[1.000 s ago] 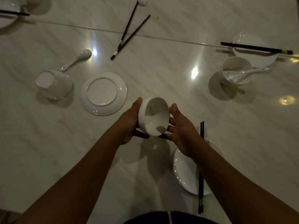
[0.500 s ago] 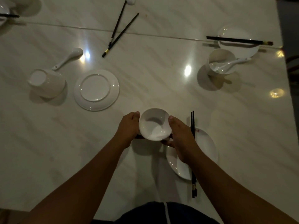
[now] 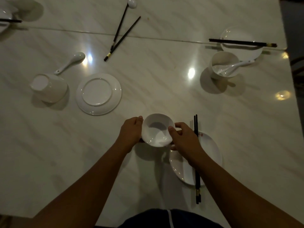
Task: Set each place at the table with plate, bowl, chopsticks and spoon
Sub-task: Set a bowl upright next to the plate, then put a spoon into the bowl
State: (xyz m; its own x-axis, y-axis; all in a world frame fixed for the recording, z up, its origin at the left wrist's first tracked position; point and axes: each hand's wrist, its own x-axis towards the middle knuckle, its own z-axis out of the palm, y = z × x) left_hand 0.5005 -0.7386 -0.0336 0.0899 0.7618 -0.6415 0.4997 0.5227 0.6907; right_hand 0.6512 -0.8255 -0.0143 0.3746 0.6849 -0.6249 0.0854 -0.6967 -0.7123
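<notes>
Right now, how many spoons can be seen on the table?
3. The top spoon lies by the splayed chopsticks; the left spoon beside the upturned bowl; the right spoon in the upright bowl. Others may lie outside the frame.

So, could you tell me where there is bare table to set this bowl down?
Bare marble lies directly beneath the held bowl, left of the near plate, and widely between the overturned plate and the far-right bowl. Crowded: the near plate under its chopsticks, and around the far-right bowl.
</notes>
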